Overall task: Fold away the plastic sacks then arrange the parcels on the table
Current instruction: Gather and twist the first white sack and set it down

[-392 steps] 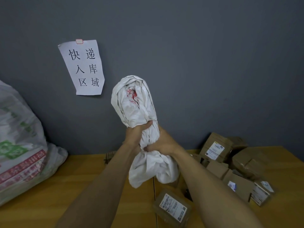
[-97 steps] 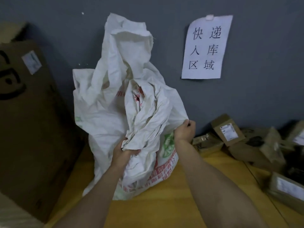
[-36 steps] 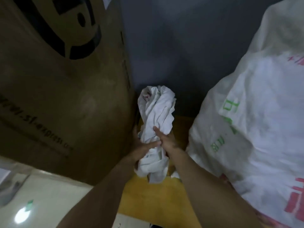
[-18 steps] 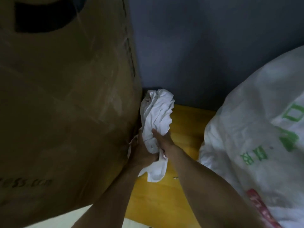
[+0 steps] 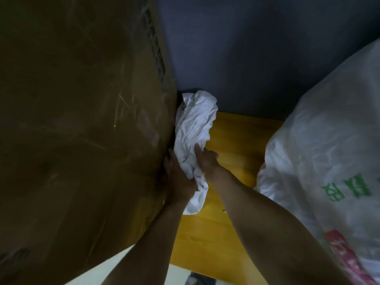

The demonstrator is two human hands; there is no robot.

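Sack (bunched) partly hides left hand.

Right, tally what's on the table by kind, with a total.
White plastic sacks: 2, the rolled sack gripped by left hand and right hand, and the full printed sack
Cardboard boxes: 1, the big box
Total: 3

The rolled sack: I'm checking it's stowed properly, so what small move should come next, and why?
Probably let go with both hands. The rolled sack already stands wedged against the big carton, on the table, with left hand and right hand steadying it.
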